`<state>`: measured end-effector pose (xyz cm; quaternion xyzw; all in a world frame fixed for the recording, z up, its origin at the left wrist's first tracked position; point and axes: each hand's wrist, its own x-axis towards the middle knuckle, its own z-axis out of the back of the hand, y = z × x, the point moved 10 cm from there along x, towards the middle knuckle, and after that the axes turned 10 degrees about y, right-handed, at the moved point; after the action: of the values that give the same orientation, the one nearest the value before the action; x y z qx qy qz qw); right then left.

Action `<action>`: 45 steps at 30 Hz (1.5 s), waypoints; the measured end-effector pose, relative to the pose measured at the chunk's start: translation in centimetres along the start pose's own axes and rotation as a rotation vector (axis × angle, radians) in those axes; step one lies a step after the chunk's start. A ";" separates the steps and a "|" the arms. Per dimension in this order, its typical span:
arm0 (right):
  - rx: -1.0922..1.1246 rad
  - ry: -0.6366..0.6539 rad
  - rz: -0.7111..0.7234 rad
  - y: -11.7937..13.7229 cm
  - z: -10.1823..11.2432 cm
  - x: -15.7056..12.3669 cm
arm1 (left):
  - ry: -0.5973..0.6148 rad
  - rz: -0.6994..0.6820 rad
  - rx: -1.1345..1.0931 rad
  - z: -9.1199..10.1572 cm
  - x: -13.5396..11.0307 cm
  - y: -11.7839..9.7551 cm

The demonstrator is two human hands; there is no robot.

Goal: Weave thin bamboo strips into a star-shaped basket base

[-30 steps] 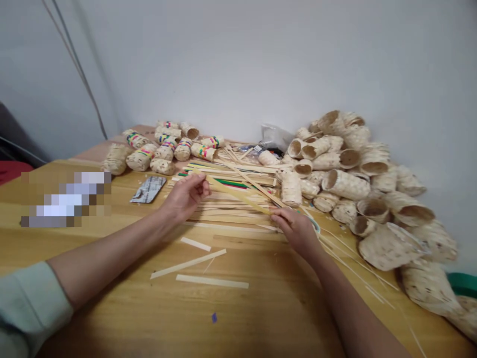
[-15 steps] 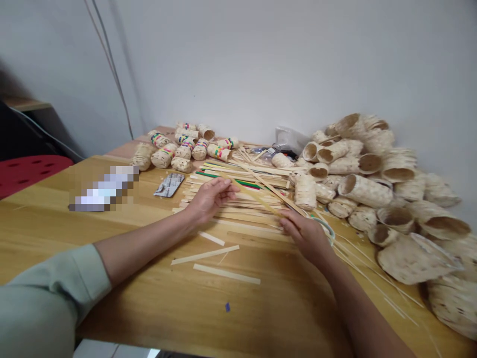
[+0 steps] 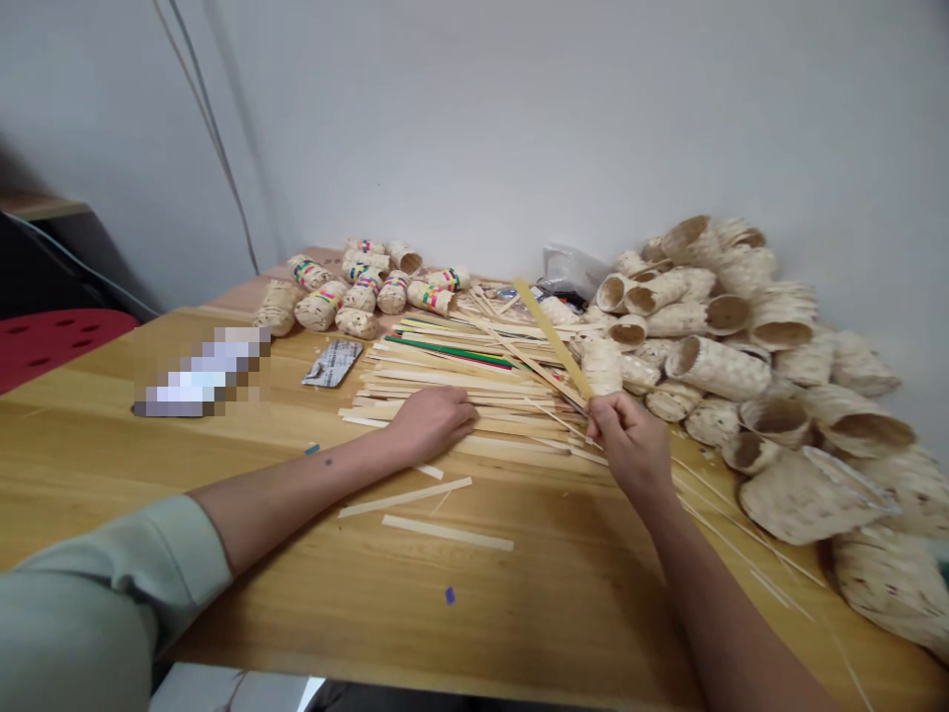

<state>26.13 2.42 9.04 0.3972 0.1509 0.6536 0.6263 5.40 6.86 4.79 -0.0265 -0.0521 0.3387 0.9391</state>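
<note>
In the head view my right hand (image 3: 630, 440) is closed round one end of a flat yellowish bamboo strip (image 3: 553, 336), which points up and away to the left. My left hand (image 3: 432, 425) lies back-up on the pile of bamboo strips (image 3: 415, 374). Its fingers are curled downward, so whatever they may grip is hidden. A few green strips (image 3: 449, 349) run across the pale ones. Just beyond the right hand stands a plain woven bamboo tube (image 3: 602, 364).
Many woven bamboo tubes (image 3: 719, 368) are heaped along the right side. Smaller ones with coloured bands (image 3: 363, 292) sit at the back left. Nearer lie a silver packet (image 3: 332, 364), loose strips (image 3: 447, 532) and a blue scrap (image 3: 450, 595).
My left hand has let go of the yellowish strip and come down onto the pile. My right hand has moved slightly right and now holds the strip alone, its free end swung upward.
</note>
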 end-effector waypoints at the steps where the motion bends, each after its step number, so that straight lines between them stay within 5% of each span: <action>1: 0.021 -0.008 -0.004 -0.1 0.0 0.0 | 0.005 0.018 0.024 -0.1 0.0 0.1; 7: 0.081 -0.023 -0.036 -1.5 0.2 0.3 | -0.041 0.057 0.015 0.7 -0.2 0.5; 13: 0.158 -0.115 -0.028 -1.4 1.3 0.1 | -0.085 0.136 -0.218 2.2 -0.5 2.3; 18: 0.336 -0.208 -0.067 -2.5 1.7 0.0 | -0.124 0.258 -0.813 1.8 -0.7 4.2; 22: 0.549 -0.197 -0.139 -3.7 0.8 0.3 | 0.019 0.267 -1.342 -0.5 -0.9 2.5; 26: 0.707 -0.097 -0.210 -3.6 -1.0 0.2 | 0.092 0.268 -1.545 -1.0 -1.4 0.4; 32: 0.879 0.073 -0.253 -2.7 -3.3 -0.2 | 0.339 0.202 -1.597 -3.1 -1.6 -2.6; 39: 0.914 0.107 -0.226 -2.5 -3.6 -0.1 | 0.320 0.232 -1.567 -3.1 -1.7 -2.2; 45: 0.900 0.098 -0.222 -2.5 -3.2 -0.2 | 0.429 0.142 -1.532 -3.1 -1.9 -2.9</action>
<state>25.54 3.66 5.19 0.5795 0.4903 0.4702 0.4502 6.13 3.35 1.78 -0.7322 -0.0866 0.2552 0.6255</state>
